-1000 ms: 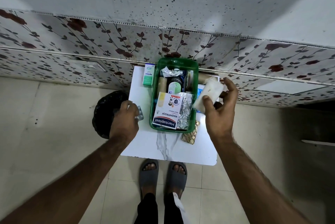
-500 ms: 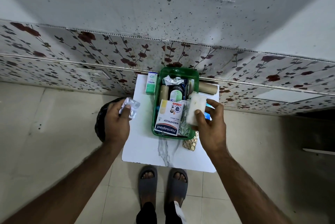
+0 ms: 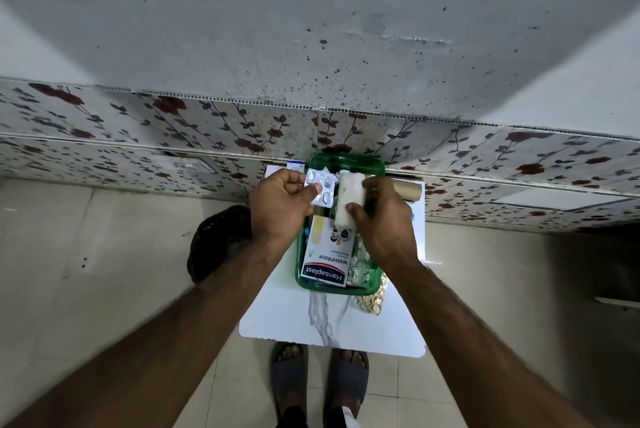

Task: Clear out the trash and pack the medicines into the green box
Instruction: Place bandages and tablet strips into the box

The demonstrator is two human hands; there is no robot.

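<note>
Both hands loaded over the box, looks like mid-packing.

Left hand [image 3: 280, 209] has its grip pinched on a blister strip [image 3: 321, 187], right hand [image 3: 382, 219] is closed round a white roll [image 3: 348, 202], both right above the far end of the green box [image 3: 346, 164] on the surface [image 3: 277, 316]. My guess for the next move: lower each into a free gap, since the plaster pack [image 3: 327, 256] and foil [image 3: 360, 268] hog the near end. Bin bag [image 3: 214, 240] sits left on the floor.

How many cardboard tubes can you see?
1 for sure: a brown cardboard tube lies on the white table, right of the green box, behind the right hand. Others may hide under the hands.
</note>
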